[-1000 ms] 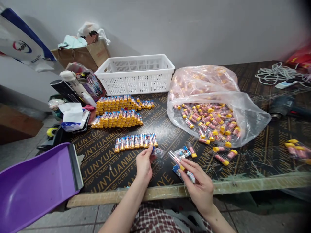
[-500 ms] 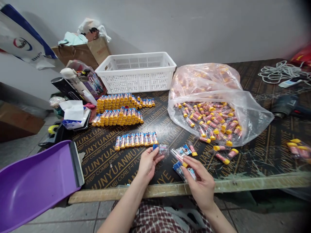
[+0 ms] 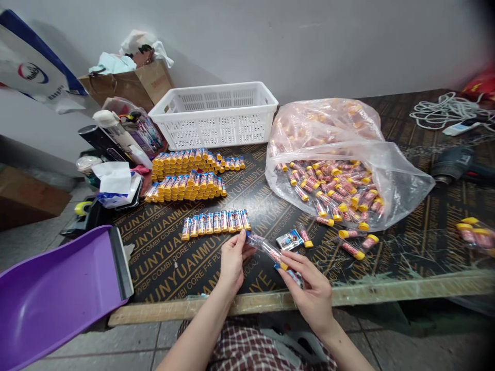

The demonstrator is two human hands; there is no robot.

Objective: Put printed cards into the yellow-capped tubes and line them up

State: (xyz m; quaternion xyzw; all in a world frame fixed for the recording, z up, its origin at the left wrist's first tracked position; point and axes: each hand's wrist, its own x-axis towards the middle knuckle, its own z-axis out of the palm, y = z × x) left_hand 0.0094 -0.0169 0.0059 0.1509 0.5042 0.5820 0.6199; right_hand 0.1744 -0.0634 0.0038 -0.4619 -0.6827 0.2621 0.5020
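My left hand [image 3: 233, 262] pinches a clear printed plastic sleeve [image 3: 254, 240] with a blue edge, just in front of the short row of labelled tubes [image 3: 216, 222]. Closed around the yellow-capped end of a small clear tube [image 3: 272, 252], my right hand [image 3: 309, 288] holds it slanted, its far end meeting the sleeve; whether it is inside I cannot tell. Flat printed sleeves [image 3: 290, 240] lie beyond my right fingers, and more show partly beneath that hand. An unsleeved tube [image 3: 305, 236] with red-and-white contents rests beside them.
A clear bag [image 3: 332, 129] spills yellow-capped tubes at the centre right. Stacked labelled tubes [image 3: 185, 186] sit before a white basket [image 3: 214, 123]. A purple dustpan [image 3: 58, 293] is at the left, a power tool [image 3: 456, 166] at the right. A wooden strip [image 3: 174, 309] edges the table.
My right hand has moved left, bringing the tube up to the sleeve in my left hand. The two were apart before. More of the flat sleeves beyond my right hand now shows.
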